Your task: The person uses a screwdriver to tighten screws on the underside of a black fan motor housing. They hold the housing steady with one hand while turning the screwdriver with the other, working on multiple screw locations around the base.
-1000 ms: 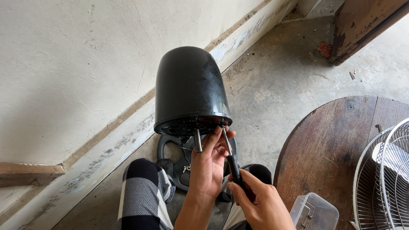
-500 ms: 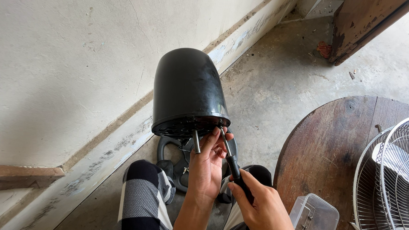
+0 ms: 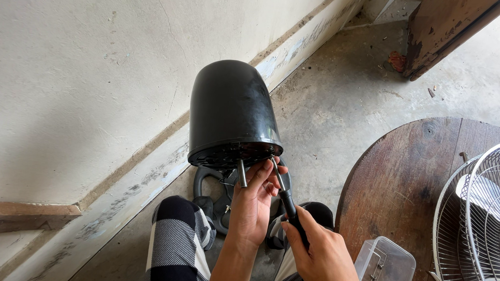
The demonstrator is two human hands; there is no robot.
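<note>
— Fingers (image 3: 260, 177) of the left hand (image 3: 251, 204) are pressed up against the bottom edge of the black cover (image 3: 231, 115), right? Are they together or apart?

— Mostly together, a little curled, touching the rim. They prop it up more than squeeze it.

— And the right hand (image 3: 323, 256)?

— It is wrapped tight round the black handle of a screwdriver (image 3: 284, 194). The thin metal end goes up to the rim of the cover, just beside the left fingertips.

— Where is the cover?

— Up in the air over the person's knees, round end pointing away, open end facing down to the hands. A short metal rod (image 3: 241, 173) sticks out of the open end.

— What is under it?

— A dark plastic part (image 3: 212, 192) lies on the floor between the legs. One leg has checked trousers (image 3: 174, 237).

— What else is near?

— A pale wall (image 3: 86, 79) on the left. A round wooden table (image 3: 409, 174) on the right, with a wire fan guard (image 3: 480, 220) and a clear box (image 3: 384, 267) on it.
</note>
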